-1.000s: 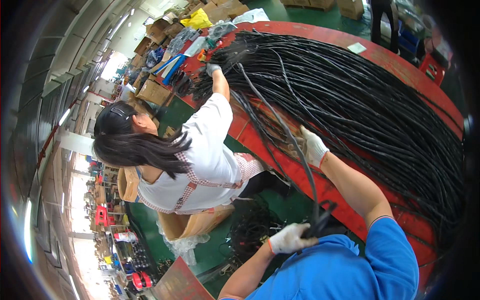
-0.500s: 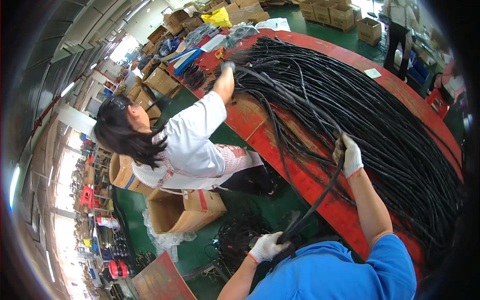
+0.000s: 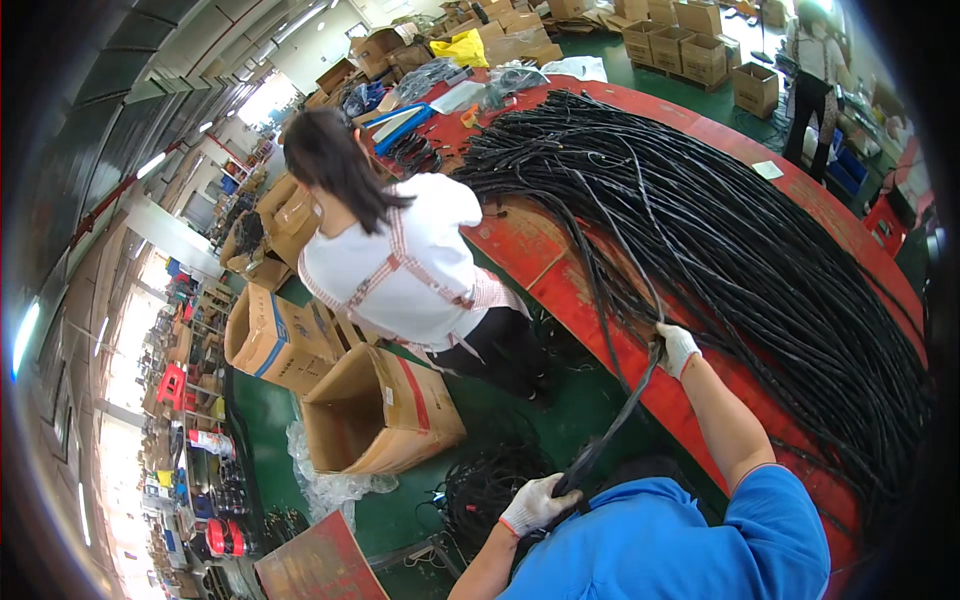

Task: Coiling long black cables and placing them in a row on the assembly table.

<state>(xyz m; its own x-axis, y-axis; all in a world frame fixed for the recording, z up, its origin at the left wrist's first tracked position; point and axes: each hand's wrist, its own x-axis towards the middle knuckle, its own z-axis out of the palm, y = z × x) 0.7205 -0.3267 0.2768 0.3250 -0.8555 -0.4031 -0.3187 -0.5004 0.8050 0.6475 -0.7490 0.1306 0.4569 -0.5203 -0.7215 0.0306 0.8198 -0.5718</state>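
Closest to me, the gloved left hand (image 3: 538, 504) is closed round the lower end of a black cable length (image 3: 622, 415), just beside the blue shirt. The cable slants up to the right hand (image 3: 678, 350), whose fingers look curled on it by the near edge of the red worktop (image 3: 690, 122). I'd hold the left grip firm and let the right guide, drawing in line with the strand so neighbours don't snag. Past the right hand lies the big cable pile (image 3: 720, 240), with loose strands drooping over the edge; I'd judge those the likeliest to tangle, so I'd lift clear of them. Farther left, a co-worker (image 3: 400, 250) stands near, so pulls should stay short.
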